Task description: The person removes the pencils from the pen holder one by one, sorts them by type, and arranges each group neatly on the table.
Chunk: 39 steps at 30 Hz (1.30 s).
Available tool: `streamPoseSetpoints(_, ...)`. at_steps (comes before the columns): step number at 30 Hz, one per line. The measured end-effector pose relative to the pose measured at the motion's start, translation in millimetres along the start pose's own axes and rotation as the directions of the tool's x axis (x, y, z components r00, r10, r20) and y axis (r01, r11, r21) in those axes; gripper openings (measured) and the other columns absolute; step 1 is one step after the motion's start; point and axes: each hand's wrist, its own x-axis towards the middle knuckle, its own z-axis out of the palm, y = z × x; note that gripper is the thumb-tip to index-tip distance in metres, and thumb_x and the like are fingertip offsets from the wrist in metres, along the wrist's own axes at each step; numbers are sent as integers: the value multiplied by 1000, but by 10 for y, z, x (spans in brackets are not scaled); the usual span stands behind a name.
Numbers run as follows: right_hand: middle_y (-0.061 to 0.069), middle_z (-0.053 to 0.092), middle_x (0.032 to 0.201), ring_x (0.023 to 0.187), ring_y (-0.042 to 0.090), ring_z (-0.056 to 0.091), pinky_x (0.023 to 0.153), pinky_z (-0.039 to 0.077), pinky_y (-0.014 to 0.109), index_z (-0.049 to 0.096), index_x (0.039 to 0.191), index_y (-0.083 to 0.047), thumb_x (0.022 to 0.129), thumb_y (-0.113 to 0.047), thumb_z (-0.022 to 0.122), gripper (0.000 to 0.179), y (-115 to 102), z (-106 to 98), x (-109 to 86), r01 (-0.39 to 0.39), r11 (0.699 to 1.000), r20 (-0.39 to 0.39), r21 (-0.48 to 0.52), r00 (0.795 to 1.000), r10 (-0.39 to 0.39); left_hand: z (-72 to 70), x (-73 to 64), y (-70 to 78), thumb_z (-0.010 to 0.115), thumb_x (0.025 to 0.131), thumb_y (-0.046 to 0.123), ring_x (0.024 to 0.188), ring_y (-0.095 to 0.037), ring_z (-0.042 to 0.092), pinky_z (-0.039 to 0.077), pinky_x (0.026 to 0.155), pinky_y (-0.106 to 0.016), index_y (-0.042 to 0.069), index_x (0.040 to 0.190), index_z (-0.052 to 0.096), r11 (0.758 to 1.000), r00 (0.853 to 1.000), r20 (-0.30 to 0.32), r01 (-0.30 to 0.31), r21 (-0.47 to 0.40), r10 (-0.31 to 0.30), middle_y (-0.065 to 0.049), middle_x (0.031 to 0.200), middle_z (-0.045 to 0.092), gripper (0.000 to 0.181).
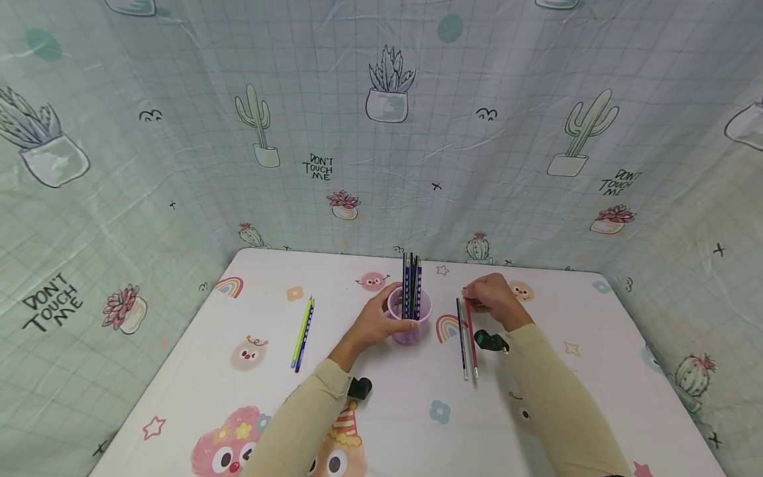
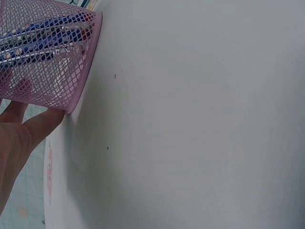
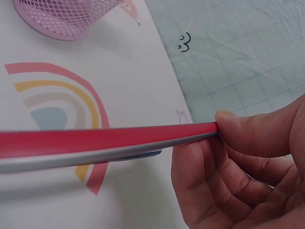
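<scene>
On a white, cartoon-printed counter (image 1: pixel 393 424), my left grip (image 1: pixel 375 319) holds a pink mesh cup (image 1: pixel 408 336) of dark, patterned pencils (image 1: pixel 411 285).
My right grip (image 1: pixel 493 299), nearer, pinches a slim red pencil (image 1: pixel 471 338) by its far end; its long axis runs back toward me, the cup lying to its left.

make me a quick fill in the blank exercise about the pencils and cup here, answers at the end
1. The left hand grips the mesh cup, while the right hand pinches a pencil coloured ____.
2. In the head view, the cup stands to the ____ of that pencil.
3. The yellow-green pencil lies beside a dotted pencil that is mainly ____.
Missing words: red; left; blue.
</scene>
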Motion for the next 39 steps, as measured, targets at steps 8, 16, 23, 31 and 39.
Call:
streamPoseSetpoints(8,13,72,97,73,14,63,68,60,27,65,124,12,99,-7,64,31,45,6,13,-12,1000,5,7,1000,12,-4,1,12,92,79,21,132,-28,60,45,118,-52,28,153,48,1000,1000,-1,7,15,-7,-5,146,63,86)
streamPoseSetpoints(16,10,72,94,74,16,63,68,60,27,67,122,10,99,-7,65,28,76,25,23,-33,999,-2,5,999,34,-2,8,-7,92,79,24,131,-26,61,46,117,-52,29,153,48,999,1000,4,7,32,-7,-4,145,63,86)
streamPoseSetpoints(23,8,69,90,75,17,63,68,60,27,68,121,9,99,-7,65,28,87,31,33,-55,998,-10,8,998,56,-4,13,-9,92,79,22,131,-25,61,46,117,-49,29,152,49,1000,1000,3,8,24,-8,-3,145,63,85)
streamPoseSetpoints(31,7,69,89,74,18,62,66,59,26,67,123,10,100,-7,64,29,96,31,46,-45,999,7,-2,999,45,-21,19,-1,91,80,22,132,-27,61,48,116,-50,29,153,48,1000,1000,5,12,24,-12,-4,146,62,85)
streamPoseSetpoints(39,8,70,91,77,19,63,68,59,26,69,122,7,99,-9,65,28,118,57,66,-69,998,-11,-1,998,69,-15,17,-22,92,79,24,131,-26,61,46,117,-51,29,153,48,999,1000,1,13,35,-13,-4,146,63,86)
